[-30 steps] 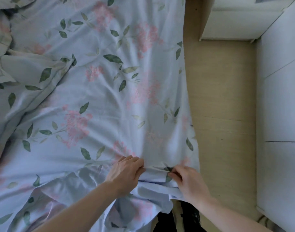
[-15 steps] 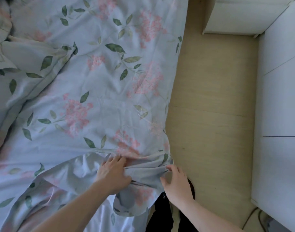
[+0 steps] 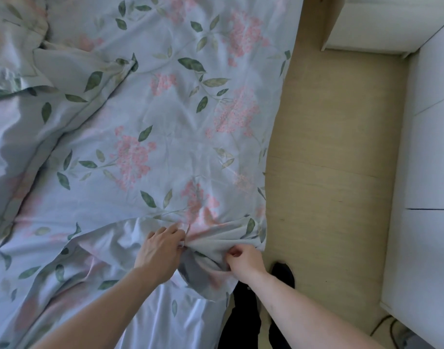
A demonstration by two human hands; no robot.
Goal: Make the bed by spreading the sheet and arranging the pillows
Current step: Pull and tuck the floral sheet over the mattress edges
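A pale blue sheet [image 3: 170, 127] printed with pink flowers and green leaves covers the bed, wrinkled and folded over along its near edge. My left hand [image 3: 159, 249] grips a bunched fold of the sheet near the bed's right edge. My right hand [image 3: 243, 260] pinches the same gathered fold just to the right, at the sheet's corner. A rumpled pillow or bunched cloth [image 3: 16, 28] in the same print lies at the far left.
A strip of light wooden floor [image 3: 337, 152] runs along the bed's right side. White cabinets [image 3: 430, 172] stand to the right of it, and a white unit [image 3: 372, 21] at the far end. My dark trouser legs and shoe [image 3: 282, 273] are on the floor.
The view has shifted left and nearer. Both hands have drawn the sheet's edge toward me and bunched it between them; the sheet's right edge has pulled in from the floor.
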